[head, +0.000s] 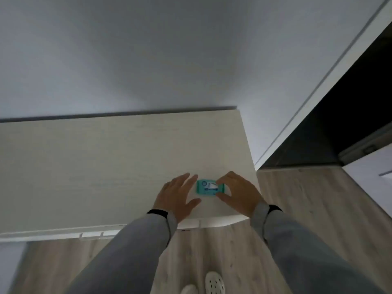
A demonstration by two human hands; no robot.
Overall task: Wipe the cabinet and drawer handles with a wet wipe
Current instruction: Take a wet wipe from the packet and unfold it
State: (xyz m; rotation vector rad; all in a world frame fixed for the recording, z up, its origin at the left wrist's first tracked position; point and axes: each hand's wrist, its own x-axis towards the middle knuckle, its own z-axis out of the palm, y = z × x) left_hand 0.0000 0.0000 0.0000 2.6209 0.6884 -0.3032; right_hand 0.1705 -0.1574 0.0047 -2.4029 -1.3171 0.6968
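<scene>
From the head view, the only one I have, I judge we are at the very start: getting a wipe out, with no handle touched yet. The wet wipe pack (205, 187) lies flat on the pale cabinet top (106, 166), right between the two sets of fingertips. My operator's right hand (238, 193) has its forefinger curled over the pack's far right corner and its thumb (222, 196) against the near right corner, so that end looks pinched between them. The left hand (177, 195) is spread, fingers (192, 181) straight and apart, their tips just beside the pack's left edge; whether they touch it I cannot tell. The next move, as I read it, calls for the left fingers to steady the pack while the right ones lift the flap and draw out a single sheet, and only then go down to the handles. Below the wrists, along the cabinet's front edge, pale fittings (91, 234) show that may be handles, too blurred to be sure. Count: one pack, two hands, two grey sleeves with a dark band at each wrist, two white shoes (214, 283) on the wood floor (297, 209) beneath the fingers.
</scene>
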